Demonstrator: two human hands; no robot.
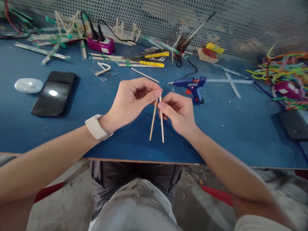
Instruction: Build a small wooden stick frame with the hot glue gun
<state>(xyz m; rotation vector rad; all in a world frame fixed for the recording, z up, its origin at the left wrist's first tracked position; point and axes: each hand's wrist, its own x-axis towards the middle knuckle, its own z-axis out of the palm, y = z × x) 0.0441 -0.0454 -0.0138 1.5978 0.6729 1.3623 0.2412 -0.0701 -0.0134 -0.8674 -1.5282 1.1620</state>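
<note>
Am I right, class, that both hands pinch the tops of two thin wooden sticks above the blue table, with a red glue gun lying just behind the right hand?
Not quite: the glue gun is blue, with only a small red trigger. The rest holds. The head view shows the left hand and right hand pinching the tops of the two wooden sticks above the blue table, the gun lying just behind the right hand.

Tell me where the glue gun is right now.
In the head view the blue glue gun lies on the blue table, just beyond the right hand, to the right of centre, its nozzle pointing left.
</note>
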